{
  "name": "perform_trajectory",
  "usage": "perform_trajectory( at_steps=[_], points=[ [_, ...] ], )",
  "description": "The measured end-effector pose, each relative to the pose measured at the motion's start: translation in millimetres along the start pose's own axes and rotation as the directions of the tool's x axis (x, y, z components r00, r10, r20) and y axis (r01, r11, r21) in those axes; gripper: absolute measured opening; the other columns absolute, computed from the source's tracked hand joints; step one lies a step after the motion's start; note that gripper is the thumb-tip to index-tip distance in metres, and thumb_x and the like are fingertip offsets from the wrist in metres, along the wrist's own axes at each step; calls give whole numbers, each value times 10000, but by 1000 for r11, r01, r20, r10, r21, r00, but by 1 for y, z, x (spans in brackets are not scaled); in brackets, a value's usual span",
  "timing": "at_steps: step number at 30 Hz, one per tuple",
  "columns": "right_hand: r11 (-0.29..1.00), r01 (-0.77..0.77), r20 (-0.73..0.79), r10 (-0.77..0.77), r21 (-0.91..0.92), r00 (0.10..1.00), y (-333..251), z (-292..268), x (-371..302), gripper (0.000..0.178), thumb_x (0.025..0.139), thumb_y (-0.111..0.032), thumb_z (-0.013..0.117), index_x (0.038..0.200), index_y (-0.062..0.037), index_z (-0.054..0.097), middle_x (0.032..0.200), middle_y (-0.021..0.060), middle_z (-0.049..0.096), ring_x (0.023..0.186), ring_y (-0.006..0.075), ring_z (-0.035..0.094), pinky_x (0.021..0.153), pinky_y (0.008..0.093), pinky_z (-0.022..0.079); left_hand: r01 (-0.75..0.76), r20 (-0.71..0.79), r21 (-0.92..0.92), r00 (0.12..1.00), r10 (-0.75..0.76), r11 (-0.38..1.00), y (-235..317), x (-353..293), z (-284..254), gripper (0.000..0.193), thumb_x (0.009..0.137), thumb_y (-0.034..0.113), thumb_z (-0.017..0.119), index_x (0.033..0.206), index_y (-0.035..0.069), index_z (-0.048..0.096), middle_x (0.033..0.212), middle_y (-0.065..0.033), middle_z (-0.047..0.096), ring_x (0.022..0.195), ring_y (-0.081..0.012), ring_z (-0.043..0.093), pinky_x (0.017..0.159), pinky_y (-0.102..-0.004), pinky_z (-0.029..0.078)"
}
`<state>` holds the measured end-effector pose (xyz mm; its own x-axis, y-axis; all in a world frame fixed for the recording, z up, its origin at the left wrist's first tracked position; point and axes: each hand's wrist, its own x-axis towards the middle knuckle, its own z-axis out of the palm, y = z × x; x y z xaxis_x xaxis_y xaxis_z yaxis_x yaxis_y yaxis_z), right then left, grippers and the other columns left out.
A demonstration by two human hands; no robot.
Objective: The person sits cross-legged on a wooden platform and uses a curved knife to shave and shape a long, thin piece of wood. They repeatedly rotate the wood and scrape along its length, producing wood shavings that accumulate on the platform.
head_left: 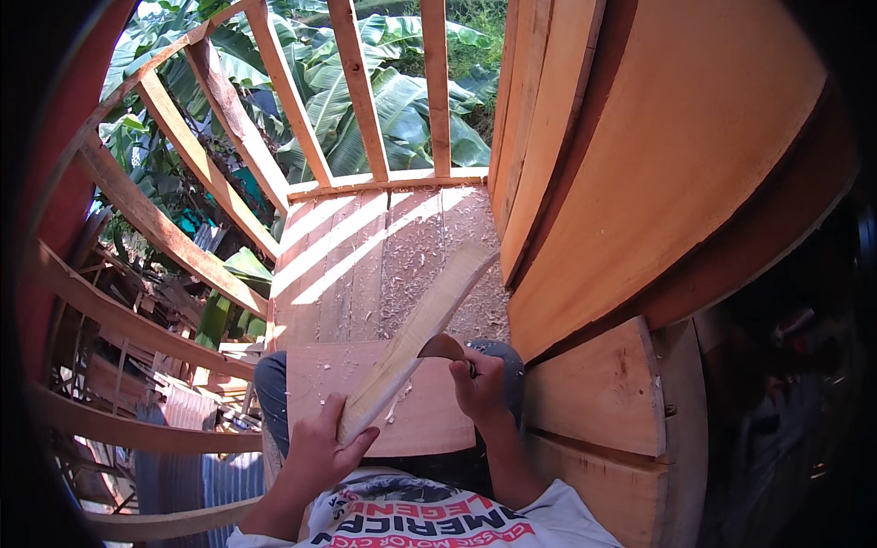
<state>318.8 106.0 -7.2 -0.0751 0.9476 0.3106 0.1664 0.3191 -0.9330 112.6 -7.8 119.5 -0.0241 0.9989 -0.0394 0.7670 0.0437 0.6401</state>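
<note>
A long pale piece of wood (416,315) slants from near my lap up toward the right. Around its lower end, my left hand (324,445) is closed. My right hand (479,384) grips a knife with a broad, curved brown blade (442,347); its handle is mostly hidden in the fist. The blade lies against the right edge of the wood, about midway along. Beneath both hands a flat wooden board (429,416) rests across my thighs, with a few curled shavings (391,418) on it.
Shavings lie scattered over the plank floor (352,256) ahead. A slatted wooden railing (358,91) bounds the left and far sides, with banana leaves beyond. Large wooden panels (667,137) stand at the right, above lower wooden boards (594,388) beside my leg.
</note>
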Motion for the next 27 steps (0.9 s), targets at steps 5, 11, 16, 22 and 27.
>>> perform_trajectory(
  at_steps=[5,11,16,22,27],
  points=[
    [998,-53,0,53,27,999,-11,-3,2,512,869,-502,648,736,-8,628,527,140,490,484,294,546,470,344,401,-67,-61,153,995,78,986,-2,4,-2,446,774,344,777,985,28,544,629,-170,611,587,-350,659,506,-395,503],
    [970,79,-28,-88,-229,996,-11,-5,8,559,851,-540,650,667,-21,551,527,134,465,488,336,510,463,376,382,-22,-91,163,995,37,986,-9,-3,-2,435,760,322,793,986,35,557,631,-157,618,588,-339,663,501,-387,512],
    [897,60,-66,-99,-437,993,7,-9,17,637,844,-620,601,625,-36,469,528,143,418,503,349,485,472,401,355,-16,-109,113,994,28,993,-23,-14,-4,429,754,286,795,1023,41,567,660,-164,630,596,-339,664,514,-389,518],
    [901,-9,-123,-49,-433,991,3,5,19,656,888,-594,569,620,-14,419,524,129,364,477,307,365,472,388,308,26,-86,161,996,-12,987,-37,-18,-16,435,735,259,815,1019,41,568,676,-160,634,618,-331,674,512,-375,515],
    [906,-190,-251,97,-379,963,8,-24,38,616,987,-494,487,634,-17,322,546,-17,279,542,99,279,469,342,219,128,-77,93,990,-121,987,-56,-26,-21,440,736,279,815,1018,46,570,690,-170,640,639,-345,673,534,-383,514]
  ],
)
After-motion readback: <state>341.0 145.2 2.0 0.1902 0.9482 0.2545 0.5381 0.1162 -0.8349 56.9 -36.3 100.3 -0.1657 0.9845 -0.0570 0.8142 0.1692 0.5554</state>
